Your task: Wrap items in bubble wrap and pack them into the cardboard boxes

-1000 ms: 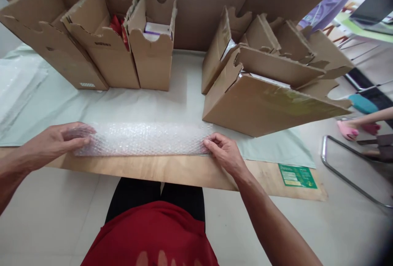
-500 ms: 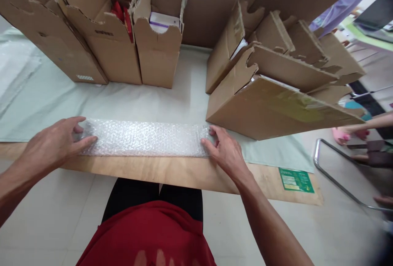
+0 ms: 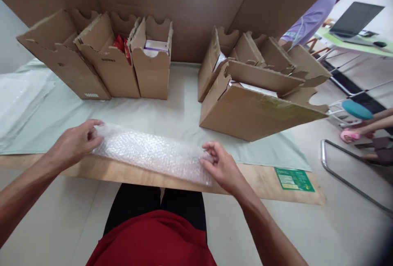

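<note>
A long strip of clear bubble wrap (image 3: 153, 153) lies slanted across the front of the wooden table (image 3: 190, 176), its right end over the table's edge. My left hand (image 3: 76, 143) pinches the strip's left end, fingers curled on it. At the other end my right hand (image 3: 219, 163) grips the right end between thumb and fingers. The strip looks lifted a little at both ends.
A pale green cloth (image 3: 172, 110) covers the table. Three upright cardboard bins (image 3: 123, 65) stand at the back left, two holding red and white packs. Tilted cardboard boxes (image 3: 251, 102) sit at the right. A green label (image 3: 294, 179), a metal chair frame (image 3: 346, 176) and another person's arm (image 3: 373, 124) are at right.
Both hands went from pressing flat on the strip's ends to pinching them. The strip has turned, its right end drawn toward me over the table edge.
</note>
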Demonstrator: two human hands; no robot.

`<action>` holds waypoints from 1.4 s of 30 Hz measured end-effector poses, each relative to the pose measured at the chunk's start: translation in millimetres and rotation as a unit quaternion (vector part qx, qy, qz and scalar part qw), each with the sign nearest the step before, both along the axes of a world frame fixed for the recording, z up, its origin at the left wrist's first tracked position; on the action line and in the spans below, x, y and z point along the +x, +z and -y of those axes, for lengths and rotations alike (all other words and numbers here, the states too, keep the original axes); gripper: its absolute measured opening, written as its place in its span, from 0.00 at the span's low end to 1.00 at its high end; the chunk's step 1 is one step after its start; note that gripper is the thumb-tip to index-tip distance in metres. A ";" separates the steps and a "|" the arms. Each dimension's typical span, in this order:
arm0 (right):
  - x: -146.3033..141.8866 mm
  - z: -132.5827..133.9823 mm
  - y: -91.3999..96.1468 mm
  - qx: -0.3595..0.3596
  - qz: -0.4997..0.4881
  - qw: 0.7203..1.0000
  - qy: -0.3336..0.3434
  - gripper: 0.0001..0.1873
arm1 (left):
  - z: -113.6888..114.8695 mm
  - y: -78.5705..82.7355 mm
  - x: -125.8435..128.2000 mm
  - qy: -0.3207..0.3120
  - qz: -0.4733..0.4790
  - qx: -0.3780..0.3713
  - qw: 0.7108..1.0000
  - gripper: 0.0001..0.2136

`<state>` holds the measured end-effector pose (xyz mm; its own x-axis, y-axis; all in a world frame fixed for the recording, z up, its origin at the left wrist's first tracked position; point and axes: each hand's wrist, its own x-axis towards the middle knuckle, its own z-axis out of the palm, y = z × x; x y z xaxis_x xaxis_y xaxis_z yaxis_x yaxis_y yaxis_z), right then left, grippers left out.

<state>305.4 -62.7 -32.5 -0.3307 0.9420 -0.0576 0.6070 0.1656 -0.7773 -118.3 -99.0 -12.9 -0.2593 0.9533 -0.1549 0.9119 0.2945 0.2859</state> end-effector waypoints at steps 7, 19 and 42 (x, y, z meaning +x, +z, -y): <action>9.9 103.0 -16.4 -0.150 -0.176 0.971 -0.060 0.12 | -115.5 -0.4 87.3 -0.210 -0.113 0.111 0.965 0.22; -20.4 119.6 -50.4 -0.185 -0.228 0.936 -0.193 0.19 | -230.9 0.4 211.0 -0.406 -0.158 0.134 0.890 0.20; -43.3 33.9 0.9 -0.168 -0.479 0.859 -0.067 0.19 | -1.3 -46.1 153.0 -0.328 0.293 0.124 0.890 0.15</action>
